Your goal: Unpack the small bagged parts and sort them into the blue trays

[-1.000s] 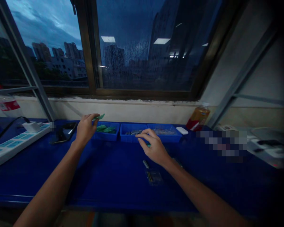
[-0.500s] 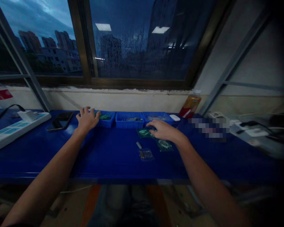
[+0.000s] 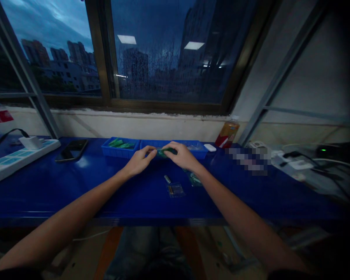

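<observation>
Both hands meet in front of the middle blue bin. My right hand (image 3: pixel 179 154) is closed on a small green packet (image 3: pixel 165 153), held just above the table. At the packet's left edge, my left hand (image 3: pixel 140 159) pinches with thumb and fingers; what lies between them is too small to make out. On the blue table below are a small metal cylinder (image 3: pixel 167 179) and a clear bag with brass-coloured pieces (image 3: pixel 175 190). Another green packet (image 3: pixel 195 179) lies partly behind my right wrist.
The left blue bin (image 3: pixel 119 151) holds green packets; a right bin (image 3: pixel 200 153) holds clear ones. Around them are a phone (image 3: pixel 72 150), a power strip (image 3: pixel 23 157), a white case (image 3: pixel 210 147), a bottle (image 3: pixel 227 133) and cables at the right.
My left hand has moved right, from the left bin to the middle, and its fingers have closed. My right hand has lifted a green packet from the table and moved left.
</observation>
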Demonstrator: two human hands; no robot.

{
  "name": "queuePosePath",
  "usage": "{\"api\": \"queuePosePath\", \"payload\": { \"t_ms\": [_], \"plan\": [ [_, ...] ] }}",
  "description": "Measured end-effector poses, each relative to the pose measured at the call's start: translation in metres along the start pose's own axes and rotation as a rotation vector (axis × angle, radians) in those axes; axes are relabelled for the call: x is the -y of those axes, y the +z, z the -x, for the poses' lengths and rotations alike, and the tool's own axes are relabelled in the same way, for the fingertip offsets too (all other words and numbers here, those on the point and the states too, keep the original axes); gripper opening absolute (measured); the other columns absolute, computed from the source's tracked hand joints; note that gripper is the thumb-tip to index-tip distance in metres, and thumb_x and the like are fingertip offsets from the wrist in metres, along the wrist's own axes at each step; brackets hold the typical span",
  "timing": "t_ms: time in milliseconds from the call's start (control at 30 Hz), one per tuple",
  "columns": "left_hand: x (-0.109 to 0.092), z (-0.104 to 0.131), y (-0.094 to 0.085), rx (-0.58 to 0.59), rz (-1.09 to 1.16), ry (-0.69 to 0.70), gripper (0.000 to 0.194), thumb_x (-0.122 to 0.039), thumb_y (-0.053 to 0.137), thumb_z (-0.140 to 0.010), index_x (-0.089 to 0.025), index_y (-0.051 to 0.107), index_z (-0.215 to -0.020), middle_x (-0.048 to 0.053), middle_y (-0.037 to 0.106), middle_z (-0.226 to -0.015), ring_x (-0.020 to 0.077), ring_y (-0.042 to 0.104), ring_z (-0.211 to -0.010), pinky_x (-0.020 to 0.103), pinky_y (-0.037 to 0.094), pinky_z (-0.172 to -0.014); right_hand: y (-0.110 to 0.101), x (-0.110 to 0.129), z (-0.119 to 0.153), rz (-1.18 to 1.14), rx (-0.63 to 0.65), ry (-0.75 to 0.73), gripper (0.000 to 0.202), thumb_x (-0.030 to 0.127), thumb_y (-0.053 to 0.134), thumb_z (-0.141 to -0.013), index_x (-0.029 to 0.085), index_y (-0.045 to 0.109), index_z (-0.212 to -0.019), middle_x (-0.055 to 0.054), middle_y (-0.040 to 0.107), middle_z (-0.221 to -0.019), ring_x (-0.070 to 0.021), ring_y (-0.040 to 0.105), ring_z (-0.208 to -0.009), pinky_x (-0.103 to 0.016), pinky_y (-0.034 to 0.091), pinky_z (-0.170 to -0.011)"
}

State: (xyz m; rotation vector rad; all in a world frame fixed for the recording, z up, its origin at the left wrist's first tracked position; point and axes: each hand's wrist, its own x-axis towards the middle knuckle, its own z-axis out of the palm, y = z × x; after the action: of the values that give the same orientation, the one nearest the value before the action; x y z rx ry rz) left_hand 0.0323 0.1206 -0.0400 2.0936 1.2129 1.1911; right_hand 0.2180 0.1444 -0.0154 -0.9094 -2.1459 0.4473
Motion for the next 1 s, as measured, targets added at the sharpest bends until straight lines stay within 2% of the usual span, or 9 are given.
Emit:
{"api": "queuePosePath", "payload": {
  "t_ms": [100,233,367,467,633,833,1000],
  "plan": [
    [0.012,-0.006,-0.003,-0.093,0.195,-0.054,0.026,-0.038,0.051,-0.077,-0.015,0.056,-0.088,0.001,0.059,-0.075,0.0133,0.054,-0.069,0.025,0.042,-0.066,0.013,0.001,-0.018,-0.320,-0.116,0.106,0.016,0.028,0.055,-0.072,0.016,0.062,-0.082,-0.003,0.063,-0.082,-0.0139,0.056,-0.077,-0.029,0.042,-0.073],
    [0.026,-0.013,-0.012,-0.166,0.249,-0.085,0.022,-0.037,0.053,-0.075,-0.015,0.054,-0.073,-0.002,0.050,-0.062,0.0094,0.047,-0.057,0.021,0.037,-0.057,0.034,-0.002,-0.025,-0.602,-0.198,0.226,0.024,0.029,0.061,-0.066,0.016,0.058,-0.085,-0.001,0.061,-0.078,-0.0118,0.055,-0.070,-0.026,0.043,-0.068],
    [0.026,-0.012,-0.015,-0.198,0.249,-0.091,0.020,-0.035,0.052,-0.075,-0.015,0.051,-0.071,-0.003,0.048,-0.063,0.0093,0.046,-0.059,0.021,0.038,-0.057,0.045,-0.005,-0.011,-0.540,-0.198,0.280,0.018,0.033,0.060,-0.066,0.017,0.052,-0.068,0.002,0.054,-0.062,-0.0104,0.050,-0.059,-0.024,0.039,-0.058],
    [0.020,-0.010,-0.013,-0.147,0.310,-0.095,0.019,-0.035,0.053,-0.075,-0.016,0.051,-0.074,-0.003,0.050,-0.064,0.0092,0.048,-0.059,0.021,0.039,-0.057,0.043,-0.008,-0.002,-0.455,-0.180,0.277,0.022,0.036,0.058,-0.067,0.018,0.049,-0.060,0.004,0.049,-0.056,-0.0099,0.045,-0.055,-0.023,0.035,-0.054],
    [0.019,-0.008,-0.010,-0.048,0.339,-0.050,0.022,-0.037,0.054,-0.076,-0.015,0.053,-0.077,-0.002,0.051,-0.065,0.0090,0.048,-0.058,0.022,0.040,-0.059,0.036,-0.012,-0.002,-0.420,-0.140,0.231,0.022,0.035,0.059,-0.067,0.017,0.049,-0.058,0.004,0.048,-0.056,-0.0092,0.043,-0.054,-0.023,0.032,-0.053],
    [0.028,-0.011,-0.012,-0.048,0.261,0.014,0.022,-0.033,0.054,-0.076,-0.014,0.049,-0.068,-0.003,0.047,-0.060,0.0081,0.042,-0.055,0.022,0.034,-0.055,0.033,-0.009,-0.001,-0.472,-0.052,0.281,0.028,0.042,0.055,-0.071,0.015,0.054,-0.061,0.002,0.052,-0.058,-0.0098,0.045,-0.055,-0.023,0.032,-0.053],
    [0.027,-0.011,-0.013,-0.048,0.192,0.057,0.022,-0.033,0.053,-0.076,-0.014,0.047,-0.066,-0.003,0.043,-0.059,0.0080,0.039,-0.055,0.022,0.031,-0.054,0.035,-0.002,-0.001,-0.535,-0.091,0.270,0.022,0.037,0.058,-0.068,0.016,0.054,-0.067,0.003,0.054,-0.059,-0.0092,0.046,-0.054,-0.023,0.035,-0.053]
  ]
}}
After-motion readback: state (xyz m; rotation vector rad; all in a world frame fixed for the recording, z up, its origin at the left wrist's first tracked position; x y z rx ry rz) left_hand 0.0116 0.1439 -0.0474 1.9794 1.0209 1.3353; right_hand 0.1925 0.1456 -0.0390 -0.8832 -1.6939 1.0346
